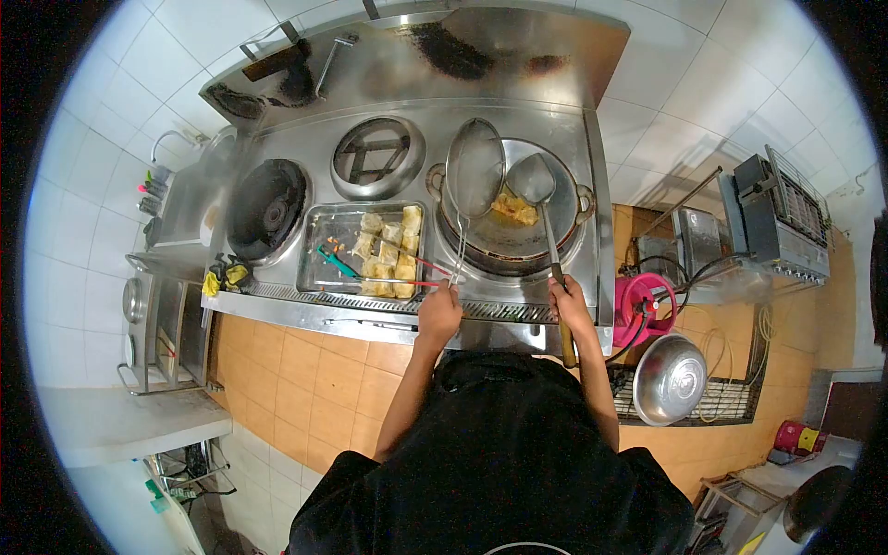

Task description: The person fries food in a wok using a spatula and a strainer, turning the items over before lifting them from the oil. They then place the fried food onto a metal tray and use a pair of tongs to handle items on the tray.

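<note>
Hands: two, both at the front edge of the stove tabletop (370, 319). Left hand (440, 313) is clamped on the handle of one wire skimmer (474, 171), whose mesh is held tilted over the wok's left rim. Right hand (571, 310) is clamped on the wooden handle of one ladle (531, 179), its bowl set over the wok (513, 231). Approx. two or three fried pcs (514, 209) are seen in the wok by the ladle; exact count is hard to make out. One steel tray (319, 259) is placed left of the wok w/ roughly nine fried pcs (388, 252) plus tongs (338, 262). Fingers are hidden under the hands.
</note>
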